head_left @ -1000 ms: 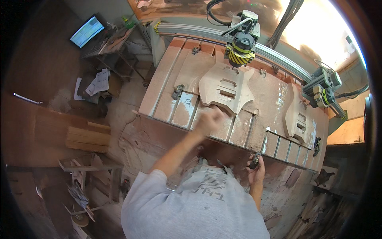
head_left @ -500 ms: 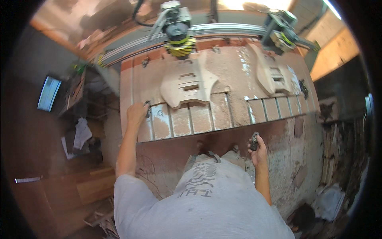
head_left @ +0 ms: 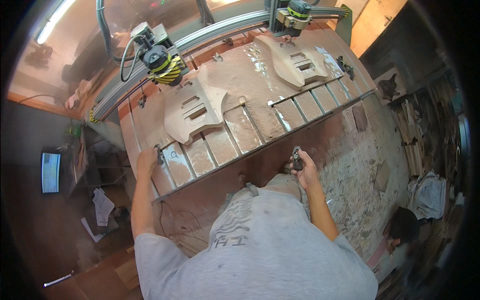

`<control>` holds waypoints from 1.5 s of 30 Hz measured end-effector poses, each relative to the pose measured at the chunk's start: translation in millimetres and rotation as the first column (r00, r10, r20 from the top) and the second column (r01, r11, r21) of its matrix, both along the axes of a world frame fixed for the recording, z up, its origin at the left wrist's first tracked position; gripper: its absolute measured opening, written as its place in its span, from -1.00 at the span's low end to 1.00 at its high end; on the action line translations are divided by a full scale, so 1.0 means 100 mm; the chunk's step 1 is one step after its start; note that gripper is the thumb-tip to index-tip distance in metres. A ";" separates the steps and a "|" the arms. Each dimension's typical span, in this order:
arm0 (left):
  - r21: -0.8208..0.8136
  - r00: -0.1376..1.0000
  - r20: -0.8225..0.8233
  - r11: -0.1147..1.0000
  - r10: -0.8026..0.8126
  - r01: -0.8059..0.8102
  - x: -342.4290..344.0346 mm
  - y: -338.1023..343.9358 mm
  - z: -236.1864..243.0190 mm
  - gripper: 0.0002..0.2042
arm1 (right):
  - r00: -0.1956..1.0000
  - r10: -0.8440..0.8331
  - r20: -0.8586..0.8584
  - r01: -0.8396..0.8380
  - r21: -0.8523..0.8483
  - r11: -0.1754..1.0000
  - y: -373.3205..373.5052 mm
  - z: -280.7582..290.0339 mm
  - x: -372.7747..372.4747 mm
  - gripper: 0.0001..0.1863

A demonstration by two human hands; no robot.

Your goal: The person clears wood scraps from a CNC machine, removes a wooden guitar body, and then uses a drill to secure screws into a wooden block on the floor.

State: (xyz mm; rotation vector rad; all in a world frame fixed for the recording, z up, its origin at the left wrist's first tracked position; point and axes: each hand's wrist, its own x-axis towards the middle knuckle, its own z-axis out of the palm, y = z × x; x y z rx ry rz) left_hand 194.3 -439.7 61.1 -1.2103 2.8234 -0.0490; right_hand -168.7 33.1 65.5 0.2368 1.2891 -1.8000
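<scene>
Shifted across since a second earlier is the left hand (head_left: 146,161), which has been carried from near the front end of the left guitar-shaped blank (head_left: 192,107) to a dark clamp (head_left: 159,154) at the front left of the slotted worktop (head_left: 195,155); the view has also been turned. By the left hand the clamp is met at its outer side, with the fingers bent, but whether it is gripped or only touched cannot be told. From this it may be judged that attention has been passed from the blank to its clamp. Just to the right, the left blank is left lying flat on the dusty worktop, untouched by either hand, under a spindle (head_left: 165,67) banded in yellow and black at its far end. Farther right, the right blank (head_left: 285,65) is likewise laid flat near a second spindle (head_left: 296,12). In front of the worktop, a dark clamp-like piece (head_left: 297,159) is grasped in the fingers of the right hand (head_left: 307,172); it was seen at the front edge earlier and is now held apart from it, so that one piece is kept in each hand's reach
</scene>
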 end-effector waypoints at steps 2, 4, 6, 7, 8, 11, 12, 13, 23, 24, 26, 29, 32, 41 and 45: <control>0.078 0.998 0.016 0.995 -0.059 0.058 0.08 -0.09 0.08 -0.54 | 1.000 -0.006 -0.002 0.006 -0.004 1.000 0.04 -0.03 0.00 -0.81; 0.102 0.996 0.046 0.992 -0.076 0.071 0.13 -0.14 0.08 -0.52 | 0.999 -0.048 0.002 0.048 0.003 0.999 0.08 -0.04 0.00 -0.81; 0.111 0.993 0.088 0.992 -0.075 0.065 0.13 -0.15 0.07 -0.51 | 0.997 -0.080 0.014 0.079 0.020 0.997 0.13 -0.07 0.04 -0.81; 0.104 0.992 0.113 0.993 -0.061 0.049 0.13 -0.17 0.06 -0.51 | 0.996 -0.087 0.023 0.086 0.032 0.996 0.13 -0.08 0.06 -0.80; 0.104 0.990 0.130 0.994 -0.050 0.037 0.07 -0.15 0.02 -0.51 | 0.995 -0.097 0.024 0.096 0.049 0.994 0.17 -0.08 0.04 -0.80; 0.148 0.999 -0.010 0.988 -0.053 0.053 -0.10 -0.15 -0.09 -0.53 | 0.993 -0.118 0.014 0.117 0.037 0.992 0.32 -0.12 0.05 -0.80; 0.107 1.000 0.003 0.994 -0.003 0.002 -0.05 -0.23 -0.25 -0.54 | 0.992 -0.126 0.012 0.125 0.040 0.991 0.32 -0.10 0.05 -0.80; 0.055 0.997 0.018 0.996 0.076 -0.077 0.19 -0.37 -0.50 -0.54 | 0.994 -0.107 0.018 0.107 0.032 0.994 0.26 -0.08 0.06 -0.81; 0.050 0.854 -0.131 0.864 0.503 -0.501 0.11 -0.07 -0.55 -0.62 | 0.992 -0.125 -0.006 0.125 0.050 0.991 0.21 0.06 -0.01 -0.80; 0.034 0.896 -0.148 0.907 0.419 -0.419 -0.04 0.13 -0.35 -0.61 | 0.991 -0.133 -0.011 0.134 0.064 0.989 0.24 0.05 -0.03 -0.80; -0.018 0.947 -0.168 0.959 0.274 -0.281 -0.32 0.39 0.14 -0.59 | 0.990 -0.138 -0.014 0.139 0.069 0.988 0.24 0.04 -0.06 -0.80; -0.106 0.966 -0.182 0.973 0.185 -0.206 0.24 0.04 -0.19 -0.56 | 0.999 -0.051 0.009 0.051 0.027 0.998 0.05 0.06 -0.05 -0.79; -0.051 0.967 -0.054 0.966 0.250 -0.253 -0.18 0.08 0.00 -0.55 | 0.998 -0.053 -0.016 0.053 0.031 0.998 0.10 0.06 -0.08 -0.79; 0.169 0.942 -0.216 0.960 0.257 -0.223 -0.07 -0.07 -0.19 -0.56 | 0.994 -0.112 0.012 0.112 0.039 0.993 0.17 -0.04 0.10 -0.73; 0.965 0.047 -0.097 0.106 0.994 -0.238 0.70 -0.36 -0.75 -0.57 | 0.999 -0.017 0.052 0.016 0.012 1.000 0.01 -0.04 0.22 -0.74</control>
